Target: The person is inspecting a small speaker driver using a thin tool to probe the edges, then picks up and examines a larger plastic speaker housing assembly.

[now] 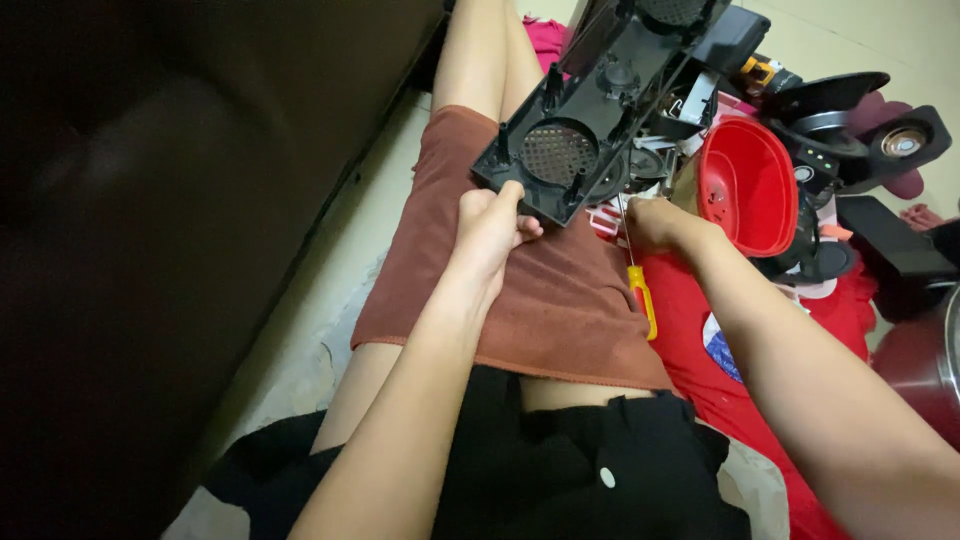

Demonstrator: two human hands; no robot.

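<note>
A long black plastic speaker housing (590,100) with round mesh grilles and screw posts stands tilted over my lap. My left hand (490,228) grips its near corner from below. My right hand (655,222) is closed around a screwdriver with a yellow-orange handle (642,300); the thin metal shaft points up toward the housing's lower edge. A rust-brown towel (530,290) covers my thighs under both hands.
A dark sofa (170,200) fills the left. To the right lie a red plastic bowl (745,185), black speaker parts and a loose round speaker driver (905,140), a red cloth (700,340) and a dark red pot (920,365). Pale floor runs beside the sofa.
</note>
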